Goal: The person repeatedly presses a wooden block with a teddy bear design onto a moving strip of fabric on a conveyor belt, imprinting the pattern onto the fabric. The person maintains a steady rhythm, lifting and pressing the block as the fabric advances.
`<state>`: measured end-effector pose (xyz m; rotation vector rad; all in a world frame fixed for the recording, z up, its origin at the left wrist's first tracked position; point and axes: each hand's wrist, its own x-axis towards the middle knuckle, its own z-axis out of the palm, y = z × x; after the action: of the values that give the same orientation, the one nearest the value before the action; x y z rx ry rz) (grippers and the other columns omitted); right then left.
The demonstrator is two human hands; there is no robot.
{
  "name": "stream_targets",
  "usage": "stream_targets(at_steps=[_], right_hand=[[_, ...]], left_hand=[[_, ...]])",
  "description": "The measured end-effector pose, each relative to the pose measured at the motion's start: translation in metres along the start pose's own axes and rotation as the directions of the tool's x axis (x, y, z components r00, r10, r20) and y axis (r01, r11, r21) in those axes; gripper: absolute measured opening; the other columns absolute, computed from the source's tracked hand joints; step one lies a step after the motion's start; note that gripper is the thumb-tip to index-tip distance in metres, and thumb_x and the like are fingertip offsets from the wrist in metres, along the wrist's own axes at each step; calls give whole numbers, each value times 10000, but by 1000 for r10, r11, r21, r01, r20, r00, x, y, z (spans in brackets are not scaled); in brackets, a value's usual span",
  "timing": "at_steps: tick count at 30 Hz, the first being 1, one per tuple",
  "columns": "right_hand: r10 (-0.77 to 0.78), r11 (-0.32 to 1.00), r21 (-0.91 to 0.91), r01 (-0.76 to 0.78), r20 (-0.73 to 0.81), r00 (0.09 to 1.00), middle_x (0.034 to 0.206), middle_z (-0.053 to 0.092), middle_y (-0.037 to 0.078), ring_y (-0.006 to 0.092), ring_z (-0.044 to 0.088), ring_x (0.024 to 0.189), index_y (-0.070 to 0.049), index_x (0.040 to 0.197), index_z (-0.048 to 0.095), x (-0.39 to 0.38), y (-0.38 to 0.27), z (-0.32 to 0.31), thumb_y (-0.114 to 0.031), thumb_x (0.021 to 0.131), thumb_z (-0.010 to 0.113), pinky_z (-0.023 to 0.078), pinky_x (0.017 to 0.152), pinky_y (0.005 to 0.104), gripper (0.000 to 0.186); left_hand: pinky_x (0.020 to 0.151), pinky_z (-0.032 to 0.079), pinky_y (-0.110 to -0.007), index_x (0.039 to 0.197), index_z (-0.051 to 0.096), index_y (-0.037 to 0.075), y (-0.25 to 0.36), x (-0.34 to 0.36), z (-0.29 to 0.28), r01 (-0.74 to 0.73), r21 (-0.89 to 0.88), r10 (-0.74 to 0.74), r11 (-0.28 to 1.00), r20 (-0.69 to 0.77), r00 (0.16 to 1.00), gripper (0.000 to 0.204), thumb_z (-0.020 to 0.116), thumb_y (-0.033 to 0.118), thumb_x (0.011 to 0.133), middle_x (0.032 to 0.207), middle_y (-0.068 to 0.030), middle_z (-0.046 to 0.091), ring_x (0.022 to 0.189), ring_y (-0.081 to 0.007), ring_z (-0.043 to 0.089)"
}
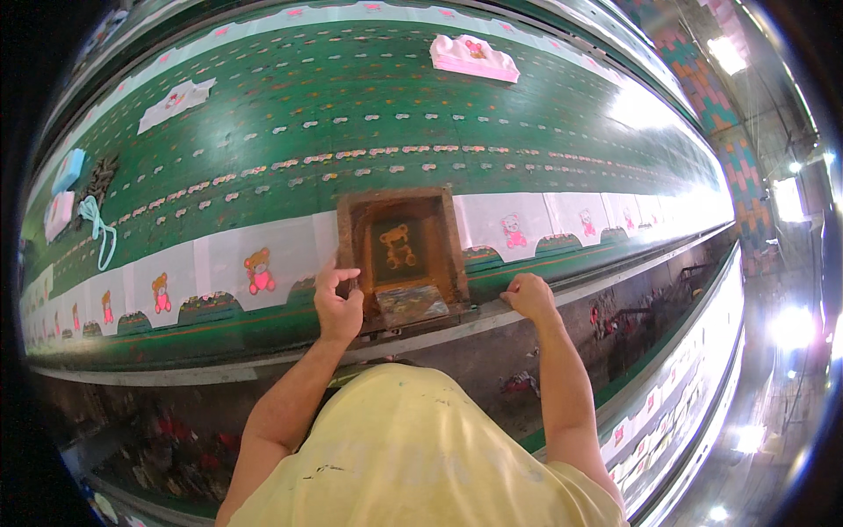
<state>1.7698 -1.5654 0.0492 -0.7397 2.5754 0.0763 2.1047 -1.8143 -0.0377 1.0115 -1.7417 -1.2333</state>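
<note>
A wooden screen-printing frame [454,250] lies on the green table, its mesh showing a bear outline and its near end holding a smeared pale patch. My left hand [340,303] is at the frame's left side, fingers bent against the wood near the front corner. My right hand [529,297] is to the right of the frame, over the table's front edge, its fingers curled together; what they hold, if anything, is hidden. White cloth pieces run in a row under and beside the frame. Left of it they bear full-colour bears [259,270]; those on the right show paler pink bears [513,231].
A folded stack of pink printed cloth [474,59] sits at the far side. One loose cloth piece [176,104] lies far left, near a light-blue cord [98,230] and a blue block [68,171]. A metal rail [219,373] edges the table; another printing table [676,386] stands at lower right.
</note>
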Motion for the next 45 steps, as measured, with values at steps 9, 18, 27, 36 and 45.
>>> stream_targets(at_steps=[9,18,27,36,45], right_hand=[[151,974,150,-171,134,979,1004,868,142,339,829,1031,-110,930,871,25,8,3,-406,785,1036,634,929,497,369],[129,976,158,-149,132,983,923,855,143,326,835,940,-94,898,863,49,49,-5,-439,783,1030,640,891,479,400],[102,977,198,-86,-75,992,1073,860,155,350,827,1051,-101,987,862,81,145,-28,-359,813,997,637,939,504,340],[-124,933,198,300,-606,786,1182,796,150,408,743,1153,-73,1179,795,96,255,-35,-67,899,844,588,1006,516,284],[-630,420,117,900,-677,381,1181,779,121,361,742,1137,-61,1139,789,36,177,-45,-78,878,897,597,992,502,283]], left_hand=[[1329,383,-497,1110,791,15,-3,0,-5,75,-14,-74,997,41,996,315,695,-100,833,1600,-304,640,1567,-422,559],[1308,405,-501,1027,749,5,16,-6,0,-61,35,61,998,-12,998,234,694,-113,834,1611,-327,628,1535,-411,594],[1229,464,-504,996,754,46,55,-13,106,-198,-3,197,980,-70,978,238,735,-120,826,1469,-333,698,1450,-438,641],[1271,429,-448,1053,749,9,61,-31,227,-116,19,117,993,-25,993,235,701,-118,861,1651,-306,609,1547,-389,584],[1302,404,-448,993,730,-2,62,-27,269,184,-203,-185,962,14,983,193,709,-122,843,1676,-364,569,1596,-385,552]])
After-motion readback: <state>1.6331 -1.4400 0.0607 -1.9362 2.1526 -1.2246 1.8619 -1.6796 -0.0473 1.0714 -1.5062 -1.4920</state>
